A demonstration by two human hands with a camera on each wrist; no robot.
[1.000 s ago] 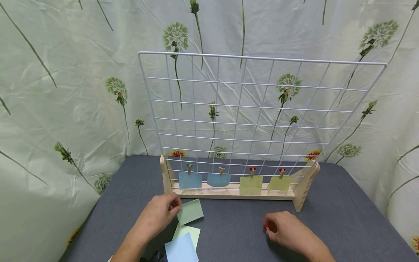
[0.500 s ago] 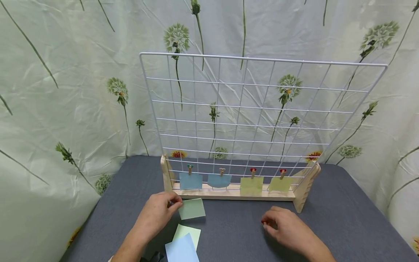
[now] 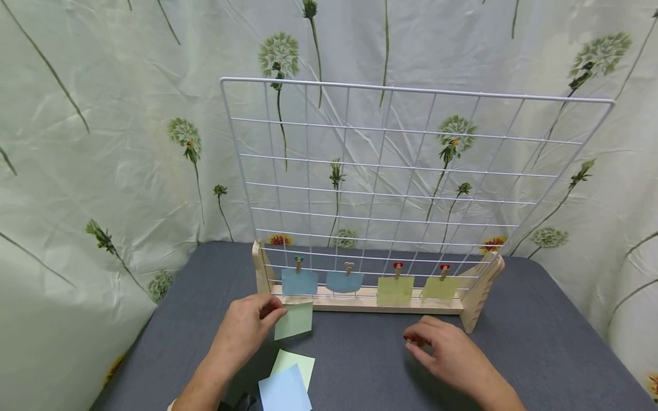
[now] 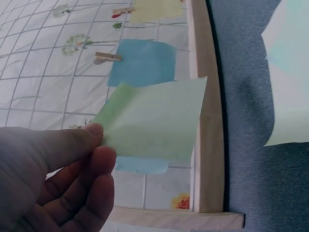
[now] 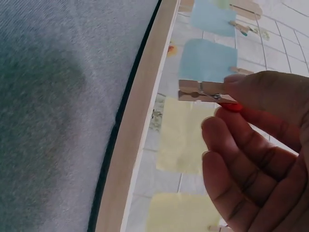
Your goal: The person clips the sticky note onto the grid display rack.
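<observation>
Both hands have come closer to the rack over the last second, the right one also shifting leftward, and the green note (image 3: 294,321) has risen and tilted differently, its top edge now overlapping the front of the wooden base (image 3: 385,306) in the head view. That note hangs by one edge from the left hand (image 3: 247,325), pinched between thumb and fingertips, with the rest of the sheet free; whether it touches the base I cannot tell. Across a gap, the right hand (image 3: 444,348) pinches a small wooden clothespin (image 5: 203,91) between thumb and forefinger, its bare end pointing away from the palm and a red ornament showing beneath; the other fingers are curled loosely. Behind them stands the white wire grid (image 3: 411,89) in its wooden base. Clipped along its lower wires are, from left to right, a blue note (image 3: 299,283), a second blue note (image 3: 344,283), a yellow note (image 3: 395,291) and another yellow note (image 3: 439,289), each under its own peg. Nearer the person, a light blue sheet (image 3: 285,391) overlaps a pale green sheet (image 3: 303,365) on the dark table (image 3: 360,365). Flower-printed fabric (image 3: 128,165) hangs behind everything.
</observation>
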